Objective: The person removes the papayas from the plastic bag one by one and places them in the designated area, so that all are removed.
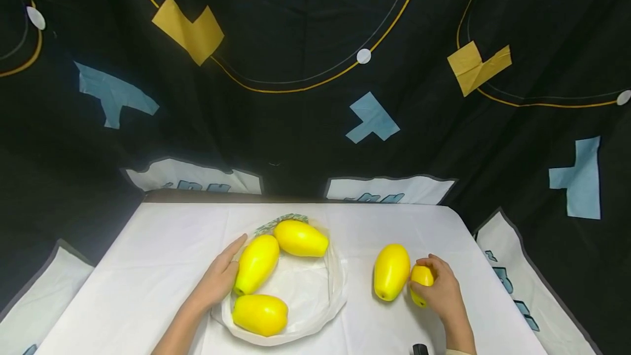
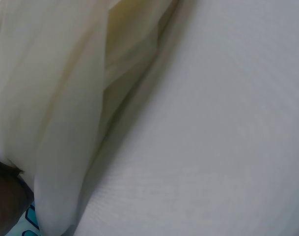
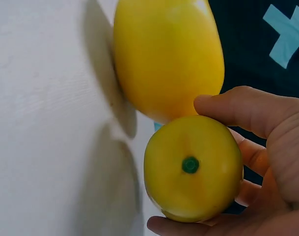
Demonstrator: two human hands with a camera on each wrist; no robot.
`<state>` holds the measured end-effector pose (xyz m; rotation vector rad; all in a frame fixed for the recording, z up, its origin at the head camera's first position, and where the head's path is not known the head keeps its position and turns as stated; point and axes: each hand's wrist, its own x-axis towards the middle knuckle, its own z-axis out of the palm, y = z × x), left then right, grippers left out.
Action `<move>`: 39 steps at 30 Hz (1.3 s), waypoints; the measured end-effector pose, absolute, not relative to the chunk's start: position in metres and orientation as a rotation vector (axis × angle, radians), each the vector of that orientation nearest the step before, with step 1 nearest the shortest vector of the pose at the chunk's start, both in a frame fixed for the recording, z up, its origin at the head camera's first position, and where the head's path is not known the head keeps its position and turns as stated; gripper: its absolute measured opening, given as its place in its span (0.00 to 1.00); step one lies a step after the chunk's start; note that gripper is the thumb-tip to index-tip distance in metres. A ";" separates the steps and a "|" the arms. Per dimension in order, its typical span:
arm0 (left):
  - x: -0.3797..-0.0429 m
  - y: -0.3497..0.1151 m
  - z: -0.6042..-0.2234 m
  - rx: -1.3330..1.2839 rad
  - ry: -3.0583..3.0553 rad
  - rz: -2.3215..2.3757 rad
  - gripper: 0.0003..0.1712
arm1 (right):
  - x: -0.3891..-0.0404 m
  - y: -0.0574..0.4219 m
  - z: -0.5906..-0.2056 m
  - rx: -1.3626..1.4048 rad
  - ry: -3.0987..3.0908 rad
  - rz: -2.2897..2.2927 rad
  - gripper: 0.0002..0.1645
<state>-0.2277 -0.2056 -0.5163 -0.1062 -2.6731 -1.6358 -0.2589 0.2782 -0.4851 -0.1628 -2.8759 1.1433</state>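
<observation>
A white plastic bag lies wide open on the table, with three smooth yellow oval fruits inside: one at the back, one at the left and one in front. My left hand rests along the bag's left rim, its fingers fairly straight beside the left fruit. In the left wrist view, bag folds cover most of that hand. My right hand grips another yellow fruit, thumb and fingers curled round it; its green stem spot faces the right wrist camera. One more yellow fruit lies just left of it.
White cloth covers the table. At the front edge, near my right forearm, is a small black object. A dark curtain with yellow and blue patches hangs behind the table.
</observation>
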 end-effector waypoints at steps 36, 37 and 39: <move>-0.229 -0.207 -0.519 -0.080 -2.672 -1.649 0.32 | -0.257 0.277 -0.481 -0.116 -2.729 1.023 0.40; -0.229 -0.207 -0.519 -0.082 -2.670 -1.649 0.32 | -0.257 0.276 -0.480 -0.093 -2.703 1.020 0.40; -0.229 -0.207 -0.519 -0.084 -2.668 -1.652 0.32 | -0.258 0.273 -0.479 -0.041 -2.653 1.031 0.41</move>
